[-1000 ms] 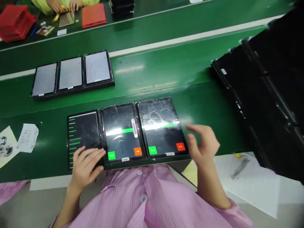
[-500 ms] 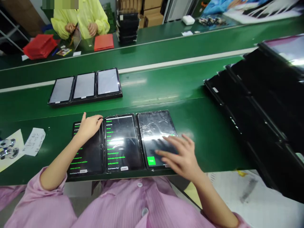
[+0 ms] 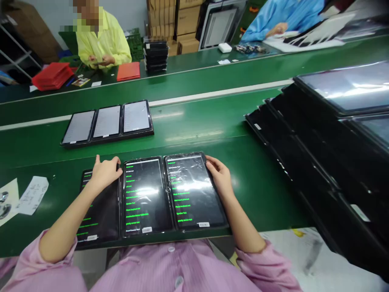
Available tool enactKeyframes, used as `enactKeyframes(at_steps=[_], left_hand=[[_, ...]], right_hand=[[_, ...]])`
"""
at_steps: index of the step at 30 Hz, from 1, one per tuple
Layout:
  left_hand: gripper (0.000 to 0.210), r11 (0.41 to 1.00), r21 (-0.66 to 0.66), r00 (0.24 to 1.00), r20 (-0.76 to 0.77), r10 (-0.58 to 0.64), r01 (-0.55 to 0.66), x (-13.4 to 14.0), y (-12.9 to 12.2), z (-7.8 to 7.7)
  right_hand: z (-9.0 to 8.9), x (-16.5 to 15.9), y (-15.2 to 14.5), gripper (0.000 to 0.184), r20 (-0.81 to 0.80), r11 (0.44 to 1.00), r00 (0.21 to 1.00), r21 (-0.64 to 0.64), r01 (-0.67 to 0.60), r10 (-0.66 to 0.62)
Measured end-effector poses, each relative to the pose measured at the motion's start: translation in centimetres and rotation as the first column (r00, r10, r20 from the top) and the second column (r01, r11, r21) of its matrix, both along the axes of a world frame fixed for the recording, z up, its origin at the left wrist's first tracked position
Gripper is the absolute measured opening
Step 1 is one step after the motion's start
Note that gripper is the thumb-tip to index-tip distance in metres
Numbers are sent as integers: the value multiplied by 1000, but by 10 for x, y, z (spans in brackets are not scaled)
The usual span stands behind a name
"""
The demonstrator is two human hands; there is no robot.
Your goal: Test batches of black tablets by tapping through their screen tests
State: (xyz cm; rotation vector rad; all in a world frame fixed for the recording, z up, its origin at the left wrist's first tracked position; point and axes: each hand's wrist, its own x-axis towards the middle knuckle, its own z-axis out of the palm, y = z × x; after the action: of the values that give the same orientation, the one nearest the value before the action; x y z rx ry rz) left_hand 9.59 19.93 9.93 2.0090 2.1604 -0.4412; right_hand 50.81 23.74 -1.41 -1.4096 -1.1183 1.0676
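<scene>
Three tablets lie side by side in a black tray at the table's near edge, showing green test-list text on dark screens: left tablet, middle tablet, right tablet. My left hand lies across the top of the left tablet, thumb and forefinger bent at its upper right corner, another finger sticking up. That hand and forearm hide part of its screen. At the upper right edge of the right tablet, my right hand has its fingers curled round the side.
Farther back lies another tray of pale-screened tablets. A tall slanting stack of black tablet trays stands right. Paper notes lie left. Across the bench are red folders, a black stack, and two people, in yellow and blue.
My right hand has moved from over the right tablet's screen to its upper right edge. That screen has switched from a green button to a list. The camera view has shifted slightly.
</scene>
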Motion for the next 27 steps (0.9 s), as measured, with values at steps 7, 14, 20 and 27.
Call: enactKeyframes(at_steps=[7, 14, 20, 27], left_hand=[[48, 989, 45, 985, 94, -144, 140, 40, 4, 3], [53, 839, 33, 821, 187, -540, 544, 107, 28, -6], [48, 779, 6, 772, 128, -623, 628, 111, 36, -2], [45, 828, -18, 799, 275, -534, 560, 116, 38, 6]], right_hand=[[-3, -3, 3, 39, -32, 1000, 999, 3, 29, -29], [-2, -3, 2, 43, -31, 999, 999, -14, 37, -37], [-2, -2, 2, 43, -28, 1000, 999, -6, 27, -27], [0, -5, 7, 45, -12, 1000, 1000, -5, 7, -7]])
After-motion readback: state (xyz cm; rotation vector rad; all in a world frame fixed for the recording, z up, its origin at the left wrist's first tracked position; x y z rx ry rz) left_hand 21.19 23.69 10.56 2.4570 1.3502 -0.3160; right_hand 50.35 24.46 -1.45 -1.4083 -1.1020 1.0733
